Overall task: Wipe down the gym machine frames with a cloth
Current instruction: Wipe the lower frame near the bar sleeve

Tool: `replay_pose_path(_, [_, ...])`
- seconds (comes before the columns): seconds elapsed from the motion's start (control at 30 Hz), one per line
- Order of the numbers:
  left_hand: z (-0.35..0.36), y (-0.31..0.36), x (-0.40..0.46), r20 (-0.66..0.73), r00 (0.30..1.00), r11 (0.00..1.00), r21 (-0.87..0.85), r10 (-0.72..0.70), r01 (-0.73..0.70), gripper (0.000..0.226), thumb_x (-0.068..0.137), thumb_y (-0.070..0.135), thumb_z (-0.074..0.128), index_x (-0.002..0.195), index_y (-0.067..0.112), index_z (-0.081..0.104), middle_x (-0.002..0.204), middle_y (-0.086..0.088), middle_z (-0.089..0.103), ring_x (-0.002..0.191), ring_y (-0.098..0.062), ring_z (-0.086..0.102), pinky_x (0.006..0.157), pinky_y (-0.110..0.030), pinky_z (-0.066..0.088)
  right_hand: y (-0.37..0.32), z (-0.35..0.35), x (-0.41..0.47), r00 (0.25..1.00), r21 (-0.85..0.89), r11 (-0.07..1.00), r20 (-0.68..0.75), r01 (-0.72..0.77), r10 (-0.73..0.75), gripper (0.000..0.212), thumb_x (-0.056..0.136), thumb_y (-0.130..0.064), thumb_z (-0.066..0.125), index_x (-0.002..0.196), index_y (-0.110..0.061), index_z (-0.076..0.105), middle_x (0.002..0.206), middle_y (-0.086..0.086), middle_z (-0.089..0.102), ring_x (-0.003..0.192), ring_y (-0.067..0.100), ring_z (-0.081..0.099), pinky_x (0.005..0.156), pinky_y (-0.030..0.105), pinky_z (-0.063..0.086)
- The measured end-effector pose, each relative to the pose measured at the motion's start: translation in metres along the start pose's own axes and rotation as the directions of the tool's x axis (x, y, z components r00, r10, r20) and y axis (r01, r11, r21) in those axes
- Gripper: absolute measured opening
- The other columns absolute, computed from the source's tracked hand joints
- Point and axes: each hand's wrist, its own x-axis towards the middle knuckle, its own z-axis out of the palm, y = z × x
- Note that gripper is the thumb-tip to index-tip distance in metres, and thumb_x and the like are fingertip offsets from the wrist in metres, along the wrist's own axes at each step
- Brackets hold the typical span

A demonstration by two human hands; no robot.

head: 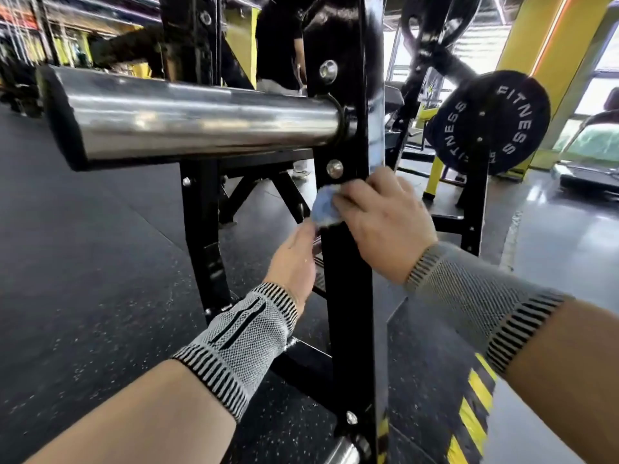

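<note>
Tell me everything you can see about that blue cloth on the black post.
The cloth is small, light blue and looks soft and fuzzy, bunched into a wad rather than spread flat. It sits against the black upright post of the gym machine, just below a silver bolt and under the chrome bar. The right hand covers most of it and presses it to the post; the left hand touches its lower edge. Its blurred outline hides its full size.
</note>
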Motion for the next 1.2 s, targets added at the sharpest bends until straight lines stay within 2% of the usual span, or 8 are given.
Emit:
replay_pose_path(0.13, [-0.007, -0.010, -0.005, 0.005, 0.998, 0.998, 0.006, -0.057, 0.057, 0.034, 0.102, 0.040, 0.034, 0.101, 0.030, 0.066, 0.110, 0.002, 0.071, 0.100, -0.011, 0.064, 0.080, -0.030, 0.047, -0.009, 0.005, -0.026, 0.974, 0.053, 0.979, 0.108, 0.196, -0.200, 0.019, 0.082, -0.022, 0.051, 0.081, -0.016, 0.069, 0.083, -0.003, 0.063, 0.081, 0.024, 0.047, 0.064, 0.035, 0.038])
replay_pose_path(0.27, [-0.008, -0.031, -0.008, -0.020, 0.988, 0.988, -0.023, -0.154, 0.154, 0.041, 0.102, 0.047, 0.033, 0.102, 0.030, 0.070, 0.103, 0.011, 0.073, 0.102, -0.010, 0.065, 0.092, -0.040, 0.042, -0.005, 0.004, -0.008, 0.998, 0.064, 0.997, -0.028, -0.048, 0.049, 0.011, 0.079, -0.017, 0.060, 0.086, -0.016, 0.069, 0.090, -0.001, 0.066, 0.084, 0.027, 0.043, 0.070, 0.037, 0.038])
replay_pose_path(0.4, [-0.007, -0.046, -0.013, -0.064, 0.973, 0.974, -0.050, -0.223, 0.220, 0.042, 0.100, 0.049, 0.035, 0.103, 0.027, 0.071, 0.105, 0.003, 0.073, 0.104, -0.020, 0.065, 0.099, -0.050, 0.047, -0.040, 0.019, -0.064, 0.950, 0.072, 0.970, 0.197, 0.231, -0.241, 0.015, 0.074, -0.025, 0.059, 0.075, -0.015, 0.070, 0.086, 0.001, 0.063, 0.082, 0.026, 0.036, 0.068, 0.039, 0.026])
replay_pose_path(0.53, [-0.011, -0.059, -0.023, -0.025, 0.958, 0.957, -0.044, -0.287, 0.286, 0.044, 0.100, 0.050, 0.031, 0.106, 0.030, 0.070, 0.105, 0.008, 0.073, 0.107, -0.019, 0.065, 0.097, -0.042, 0.044, -0.043, 0.014, -0.083, 0.838, 0.040, 0.911, 0.378, 0.410, -0.393, 0.036, 0.081, -0.027, 0.038, 0.081, -0.020, 0.074, 0.099, -0.001, 0.063, 0.086, 0.025, 0.036, 0.069, 0.039, 0.029])
replay_pose_path(0.73, [-0.010, -0.080, -0.037, -0.015, 0.948, 0.943, -0.101, -0.319, 0.316, 0.047, 0.101, 0.052, 0.030, 0.099, 0.030, 0.072, 0.105, 0.017, 0.072, 0.108, -0.008, 0.062, 0.101, -0.043, 0.038, -0.030, 0.016, -0.055, 0.977, -0.006, 0.996, 0.193, 0.091, -0.088, 0.041, 0.083, -0.024, 0.038, 0.105, -0.013, 0.070, 0.113, -0.001, 0.064, 0.092, 0.026, 0.036, 0.076, 0.038, 0.028])
replay_pose_path(0.97, [-0.022, -0.126, -0.055, 0.040, 0.907, 0.902, -0.093, -0.419, 0.421, 0.058, 0.100, 0.056, 0.023, 0.123, 0.021, 0.063, 0.115, 0.008, 0.069, 0.111, -0.007, 0.059, 0.103, -0.045, 0.034, -0.078, 0.024, -0.138, 0.779, 0.057, 0.940, 0.544, 0.337, -0.312, 0.060, 0.085, -0.022, 0.014, 0.109, -0.012, 0.068, 0.122, 0.004, 0.058, 0.099, 0.029, 0.046, 0.077, 0.046, 0.043])
replay_pose_path(1.1, [-0.017, -0.137, -0.057, -0.008, 0.905, 0.902, -0.084, -0.425, 0.423, 0.053, 0.099, 0.056, 0.027, 0.113, 0.023, 0.067, 0.109, 0.010, 0.071, 0.105, -0.009, 0.062, 0.101, -0.045, 0.036, -0.067, 0.018, -0.111, 0.918, -0.013, 0.992, 0.381, 0.128, -0.113, 0.046, 0.083, -0.022, 0.028, 0.101, -0.017, 0.070, 0.116, -0.004, 0.060, 0.095, 0.025, 0.038, 0.077, 0.038, 0.029])
replay_pose_path(1.2, [-0.018, -0.146, -0.055, 0.000, 0.909, 0.909, -0.033, -0.416, 0.416, 0.057, 0.098, 0.060, 0.026, 0.115, 0.024, 0.066, 0.109, 0.010, 0.071, 0.106, -0.010, 0.062, 0.098, -0.044, 0.038, -0.080, 0.027, -0.137, 0.932, -0.011, 0.993, 0.345, 0.118, -0.107, 0.043, 0.084, -0.020, 0.036, 0.111, -0.010, 0.067, 0.125, 0.002, 0.059, 0.095, 0.028, 0.038, 0.076, 0.041, 0.029])
